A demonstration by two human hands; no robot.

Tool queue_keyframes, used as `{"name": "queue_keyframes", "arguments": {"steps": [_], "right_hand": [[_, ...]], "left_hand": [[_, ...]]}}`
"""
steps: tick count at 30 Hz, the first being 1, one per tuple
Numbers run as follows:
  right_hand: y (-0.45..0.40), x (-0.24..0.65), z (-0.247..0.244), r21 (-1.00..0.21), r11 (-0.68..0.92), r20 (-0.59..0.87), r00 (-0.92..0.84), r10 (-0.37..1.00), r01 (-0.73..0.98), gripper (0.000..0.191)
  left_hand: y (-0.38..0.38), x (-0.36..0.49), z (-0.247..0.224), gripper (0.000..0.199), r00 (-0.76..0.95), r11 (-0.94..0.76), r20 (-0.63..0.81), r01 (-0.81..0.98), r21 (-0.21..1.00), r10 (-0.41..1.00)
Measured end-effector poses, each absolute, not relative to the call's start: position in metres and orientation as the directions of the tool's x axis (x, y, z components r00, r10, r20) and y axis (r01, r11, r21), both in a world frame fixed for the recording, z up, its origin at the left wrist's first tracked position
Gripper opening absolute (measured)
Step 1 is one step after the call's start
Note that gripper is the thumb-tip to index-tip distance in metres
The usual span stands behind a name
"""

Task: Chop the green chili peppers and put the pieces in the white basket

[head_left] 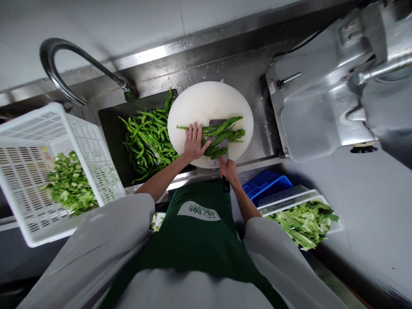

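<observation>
On the round white cutting board (206,101) lie several long green peppers (225,125). My left hand (193,143) rests palm down over the left ends of the peppers, fingers stretched out. With my right hand (229,171) I hold the black handle of a cleaver (226,185) at the board's front edge. The wide blade reaches up across the board, partly covered by the peppers. Left of the board, a pile of green peppers (146,139) fills much of the sink.
A tall faucet (86,56) arches behind the sink. A white basket (80,159) with chopped greens (72,182) stands at the left. A metal slicing machine (309,124) is at the right, with a blue basket (267,184) and a crate of leafy greens (305,221) nearer.
</observation>
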State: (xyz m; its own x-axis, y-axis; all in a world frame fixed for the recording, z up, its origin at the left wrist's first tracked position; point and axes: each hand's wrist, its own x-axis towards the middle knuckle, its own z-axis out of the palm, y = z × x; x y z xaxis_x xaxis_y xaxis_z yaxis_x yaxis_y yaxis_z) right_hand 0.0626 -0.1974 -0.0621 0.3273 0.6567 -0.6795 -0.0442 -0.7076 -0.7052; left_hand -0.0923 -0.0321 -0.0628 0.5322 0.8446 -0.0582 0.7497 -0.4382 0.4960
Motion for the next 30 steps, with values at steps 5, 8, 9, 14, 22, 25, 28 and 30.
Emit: {"name": "queue_keyframes", "arguments": {"steps": [5,8,9,14,22,25,28,30], "right_hand": [[-0.190,0.055,-0.059,-0.707,-0.706,-0.653,0.359,0.666,0.024,0.045],[-0.181,0.048,-0.056,-0.718,-0.695,-0.642,0.348,0.683,0.039,0.043],[-0.178,0.045,-0.055,-0.723,-0.689,-0.634,0.352,0.688,0.044,0.043],[-0.172,0.039,-0.054,-0.716,-0.690,-0.607,0.397,0.688,0.100,0.042],[-0.173,0.038,-0.051,-0.708,-0.700,-0.624,0.385,0.680,0.090,0.039],[-0.167,0.031,-0.051,-0.695,-0.714,-0.644,0.371,0.670,0.083,0.040],[-0.159,0.020,-0.053,-0.684,-0.726,-0.654,0.382,0.653,0.069,0.041],[-0.156,0.015,-0.054,-0.691,-0.720,-0.651,0.382,0.656,0.060,0.042]], "left_hand": [[-0.034,-0.091,-0.069,0.094,0.539,-0.426,-0.079,0.740,0.521,0.839],[-0.033,-0.088,-0.066,0.095,0.539,-0.426,-0.072,0.735,0.527,0.839],[-0.033,-0.089,-0.065,0.095,0.541,-0.431,-0.066,0.733,0.526,0.839],[-0.029,-0.104,-0.060,0.096,0.525,-0.440,-0.034,0.745,0.502,0.850],[-0.030,-0.126,-0.073,0.090,0.504,-0.415,-0.047,0.757,0.504,0.862],[-0.029,-0.125,-0.072,0.090,0.501,-0.399,-0.060,0.750,0.528,0.863],[-0.033,-0.123,-0.069,0.089,0.494,-0.376,-0.072,0.741,0.557,0.867],[-0.037,-0.122,-0.066,0.089,0.493,-0.374,-0.071,0.738,0.562,0.867]]}}
